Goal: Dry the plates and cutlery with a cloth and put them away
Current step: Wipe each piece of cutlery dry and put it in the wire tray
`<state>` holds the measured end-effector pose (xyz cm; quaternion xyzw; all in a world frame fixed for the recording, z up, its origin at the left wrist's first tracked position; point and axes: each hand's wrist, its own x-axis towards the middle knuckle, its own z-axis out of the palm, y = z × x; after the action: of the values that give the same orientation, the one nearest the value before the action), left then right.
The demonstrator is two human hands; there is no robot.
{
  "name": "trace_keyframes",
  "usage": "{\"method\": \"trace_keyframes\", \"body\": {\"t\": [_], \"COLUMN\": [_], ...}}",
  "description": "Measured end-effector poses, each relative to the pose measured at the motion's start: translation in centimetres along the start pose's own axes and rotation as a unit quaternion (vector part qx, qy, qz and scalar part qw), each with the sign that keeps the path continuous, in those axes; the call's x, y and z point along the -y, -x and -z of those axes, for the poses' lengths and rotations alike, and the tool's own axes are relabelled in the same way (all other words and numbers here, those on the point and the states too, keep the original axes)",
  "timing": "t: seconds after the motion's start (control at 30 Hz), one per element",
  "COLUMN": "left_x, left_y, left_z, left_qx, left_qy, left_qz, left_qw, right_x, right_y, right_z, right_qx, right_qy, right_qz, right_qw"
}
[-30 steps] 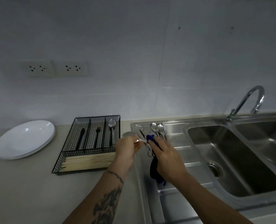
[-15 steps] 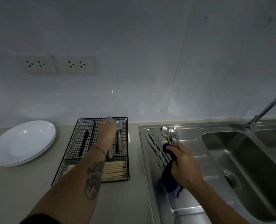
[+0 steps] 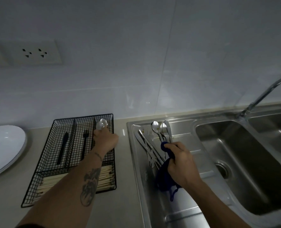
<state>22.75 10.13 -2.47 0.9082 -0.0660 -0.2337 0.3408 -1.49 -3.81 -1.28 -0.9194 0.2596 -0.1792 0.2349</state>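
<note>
Left hand (image 3: pixel 106 140) down in the rightmost slot of the black wire cutlery tray (image 3: pixel 57 163), fingers curled, bowl of a silver spoon (image 3: pixel 102 124) poking out past the knuckles toward the wall. Can't tell whether the spoon is pinched or just lying under the fingers. Black knife (image 3: pixel 63 146) and black fork (image 3: pixel 85 142) in the slots to the left, bundle of pale chopsticks (image 3: pixel 103 178) across the near compartment. Tray sitting on the beige surface (image 3: pixel 125 203), stack of white plates (image 3: pixel 4 150) off to its left.

Right hand (image 3: pixel 180 163) over the steel drainboard (image 3: pixel 182 132), fingers wrapped round a dark blue cloth (image 3: pixel 163 180) with the loose end hanging down. Pile of wet cutlery (image 3: pixel 151 145) just ahead of that hand on the drainboard: a few spoons, knives, a fork, all leaning toward the back corner. Sink basin (image 3: pixel 235 153) and tap (image 3: pixel 261 97) further right.
</note>
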Motion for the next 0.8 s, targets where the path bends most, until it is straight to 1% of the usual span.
{"method": "trace_keyframes", "body": {"t": [0.07, 0.13, 0.2, 0.27, 0.3, 0.33, 0.4, 0.53, 0.63, 0.8], "left_x": [0.7, 0.7, -0.6, -2.8, -4.1, -5.3, -7.3, -9.8, -11.3, -12.4], "left_y": [0.1, 0.1, 0.2, 0.3, 0.3, 0.1, -0.3, -1.5, -2.1, -3.3], "left_z": [-0.6, -1.1, -2.0, -3.3, -4.2, -5.1, -7.0, -10.2, -11.4, -12.4], "left_qx": [-0.022, -0.079, -0.134, -0.135, -0.121, -0.097, -0.054, -0.01, 0.0, 0.0], "left_qy": [-0.04, -0.068, -0.076, -0.066, -0.062, -0.057, -0.063, -0.128, -0.148, -0.151], "left_qz": [-0.015, -0.048, -0.119, -0.202, -0.23, -0.239, -0.232, -0.216, -0.193, -0.168], "left_qw": [0.999, 0.993, 0.981, 0.968, 0.964, 0.964, 0.969, 0.968, 0.97, 0.974], "right_x": [-0.5, -1.1, -1.7, -2.3, -2.6, -3.0, -3.7, -5.3, -6.3, -7.5], "right_y": [-0.1, 0.0, 0.0, -0.1, -0.1, -0.2, -0.2, -0.2, -0.2, -0.5], "right_z": [0.4, 0.8, 1.3, 1.8, 2.0, 2.3, 2.9, 3.6, 3.9, 4.2], "right_qx": [-0.003, -0.004, -0.006, -0.005, -0.004, -0.002, 0.008, 0.029, 0.051, 0.068], "right_qy": [-0.008, -0.015, -0.018, -0.014, -0.011, -0.007, -0.001, 0.0, -0.007, -0.025], "right_qz": [-0.01, -0.02, -0.03, -0.039, -0.043, -0.046, -0.05, -0.046, -0.047, -0.054], "right_qw": [1.0, 1.0, 0.999, 0.999, 0.999, 0.999, 0.999, 0.999, 0.998, 0.996]}}
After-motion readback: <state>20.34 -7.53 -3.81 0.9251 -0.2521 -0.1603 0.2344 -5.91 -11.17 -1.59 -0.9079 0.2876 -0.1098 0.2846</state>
